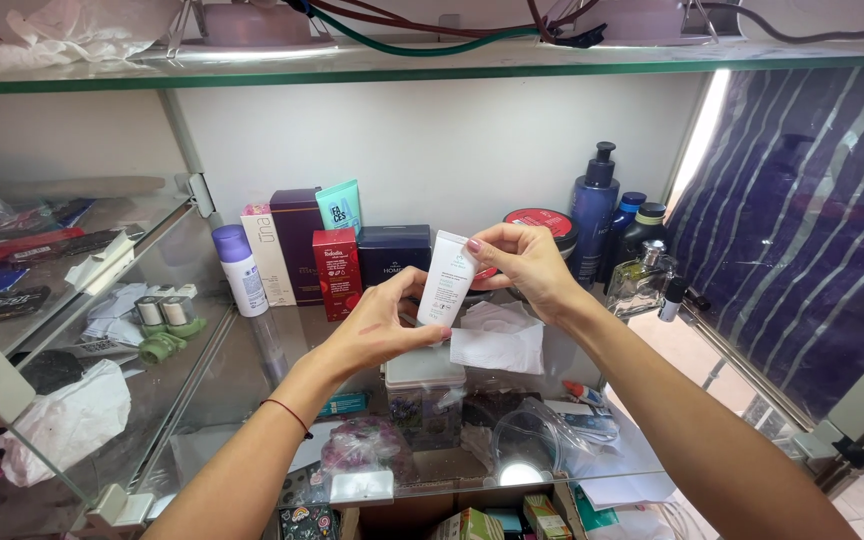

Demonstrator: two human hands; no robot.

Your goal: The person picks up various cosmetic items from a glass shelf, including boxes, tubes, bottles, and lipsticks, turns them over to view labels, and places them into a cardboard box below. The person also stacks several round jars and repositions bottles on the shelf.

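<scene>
Right hand: the right hand [525,262] pinches the upper end of a white squeeze tube [447,278] between thumb and fingertips, closed on it, which steadies the tube upright.
Left hand: the left hand [377,325] closes on the tube's lower end from below and the side, thumb up along its edge; a thin red cord sits on that wrist.
Tube position: held in the air between both hands, above the glass shelf [252,370], touching nothing else, printed face turned toward the camera as if for reading.
Just under the hands: a folded white tissue [497,340] lies flat on the glass.
Back row, left: a white spray can with a lilac cap [239,270], a tall white carton [269,258], a dark purple box [297,240], a teal tube [340,207] standing on its cap, a red box [337,270] and a navy box [394,252], all upright against the wall so their faces show.
Back row, right: a red-lidded jar [542,222], a blue pump bottle [595,210], darker bottles beside it and a clear perfume bottle [640,280].
Left side shelf: crumpled white plastic [67,420] and small green-based items [164,325].
Below the glass: a lidded container, bags and cartons, blurred through the pane.
</scene>
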